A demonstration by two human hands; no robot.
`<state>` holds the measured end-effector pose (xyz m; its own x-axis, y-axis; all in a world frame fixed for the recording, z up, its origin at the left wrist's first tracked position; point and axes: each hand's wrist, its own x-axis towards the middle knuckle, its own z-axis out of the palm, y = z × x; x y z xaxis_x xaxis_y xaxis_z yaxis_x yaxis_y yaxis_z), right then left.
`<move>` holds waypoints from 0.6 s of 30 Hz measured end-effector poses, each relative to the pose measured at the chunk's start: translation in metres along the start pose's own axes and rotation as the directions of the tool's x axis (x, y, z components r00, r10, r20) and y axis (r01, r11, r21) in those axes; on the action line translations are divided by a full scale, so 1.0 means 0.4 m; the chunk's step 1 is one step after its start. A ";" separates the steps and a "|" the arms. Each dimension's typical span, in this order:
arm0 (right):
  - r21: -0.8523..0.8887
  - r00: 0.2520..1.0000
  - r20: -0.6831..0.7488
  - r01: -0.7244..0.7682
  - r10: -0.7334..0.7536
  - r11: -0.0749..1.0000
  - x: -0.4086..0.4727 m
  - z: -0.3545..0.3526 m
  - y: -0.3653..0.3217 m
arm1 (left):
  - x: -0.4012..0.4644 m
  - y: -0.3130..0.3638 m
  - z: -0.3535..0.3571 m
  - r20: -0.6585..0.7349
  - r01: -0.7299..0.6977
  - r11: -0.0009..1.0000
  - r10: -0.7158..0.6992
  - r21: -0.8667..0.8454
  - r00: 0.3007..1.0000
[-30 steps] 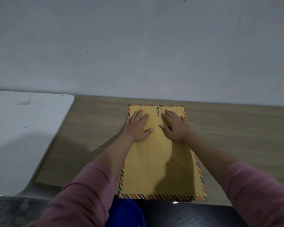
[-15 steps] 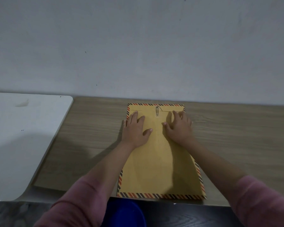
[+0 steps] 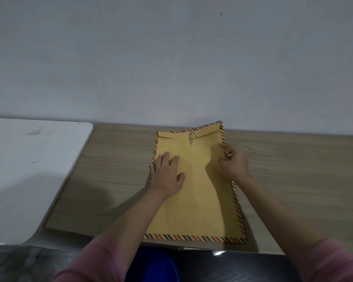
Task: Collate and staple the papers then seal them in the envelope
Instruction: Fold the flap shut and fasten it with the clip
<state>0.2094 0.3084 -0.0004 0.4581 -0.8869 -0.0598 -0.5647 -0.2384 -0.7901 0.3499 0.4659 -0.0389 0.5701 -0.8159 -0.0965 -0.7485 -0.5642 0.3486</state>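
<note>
A brown envelope with a striped red-and-black border lies lengthwise on the wooden table. Its flap is folded down at the far end, with a metal paper clip over the flap's middle. My left hand rests flat on the envelope's left half, fingers spread. My right hand pinches the envelope's right edge and lifts its far right corner off the table. No papers are visible outside the envelope.
A white table adjoins the wooden one on the left. A plain wall rises right behind both. A blue round object sits below the table's near edge, between my arms.
My right hand slid from the flap near the clip to the right edge, gripped it and raised the far right corner. My left hand stayed pressing on the left half.
</note>
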 end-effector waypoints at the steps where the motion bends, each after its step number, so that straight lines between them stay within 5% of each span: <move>1: 0.052 0.999 0.015 0.032 -0.033 0.998 -0.006 -0.008 -0.007 | 0.001 0.005 -0.001 -0.007 -0.029 0.999 0.028 -0.036 1.000; 3: 0.164 0.994 0.057 0.077 -0.088 0.983 -0.018 -0.020 -0.018 | 0.000 0.031 -0.018 -0.016 -0.100 0.964 0.099 -0.246 0.995; 6: 0.392 0.978 0.136 0.094 -0.159 0.915 -0.038 -0.037 -0.047 | -0.012 0.105 -0.082 -0.038 -0.120 0.782 0.123 -0.612 0.992; 14: 0.711 0.900 0.383 -0.142 -0.209 0.689 -0.081 -0.067 -0.153 | -0.073 0.210 -0.273 -0.095 -0.098 0.455 0.030 -0.885 0.995; 18: 0.794 0.819 0.448 -0.181 -0.357 0.581 -0.097 -0.076 -0.233 | -0.106 0.217 -0.370 -0.178 -0.097 0.462 -0.134 -0.882 0.975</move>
<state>0.2234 0.3533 0.0940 0.8849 -0.4641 -0.0402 0.1339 0.3359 -0.9323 0.3109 0.4704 0.1336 0.7162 -0.6975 0.0249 -0.1023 -0.0696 0.9923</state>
